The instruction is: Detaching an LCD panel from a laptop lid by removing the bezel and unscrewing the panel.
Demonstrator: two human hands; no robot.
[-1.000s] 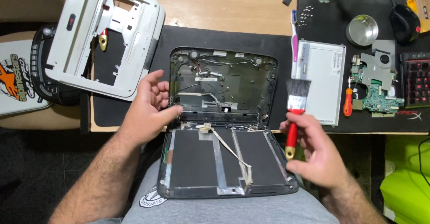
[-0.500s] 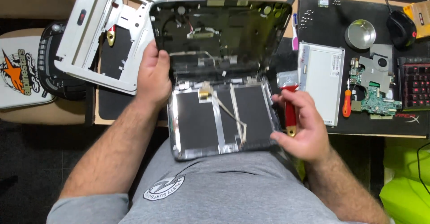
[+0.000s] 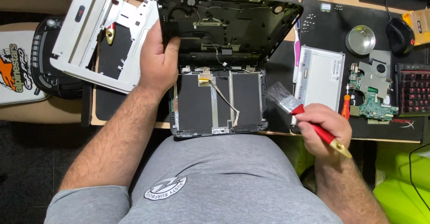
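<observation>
With the left hand (image 3: 157, 65) gripping the gutted black plastic laptop shell (image 3: 228, 22) at its left edge, keep it steady while the right hand (image 3: 323, 128), fingers closed on the red-handled flat brush (image 3: 304, 114), sweeps lightly around loose cables.

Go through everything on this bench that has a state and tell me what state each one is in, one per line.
Laptop shell: opened flat, stripped, wiring exposed.
Left hand: gripping the shell's left edge.
Right hand: closed around the brush handle.
Paintbrush: held in the air, bristles toward the shell.
White bezel frame: removed, lying at left.
Screen panel: taken out, lying flat.
Circuit board: removed, bare.
Screwdriver: lying unused.
</observation>
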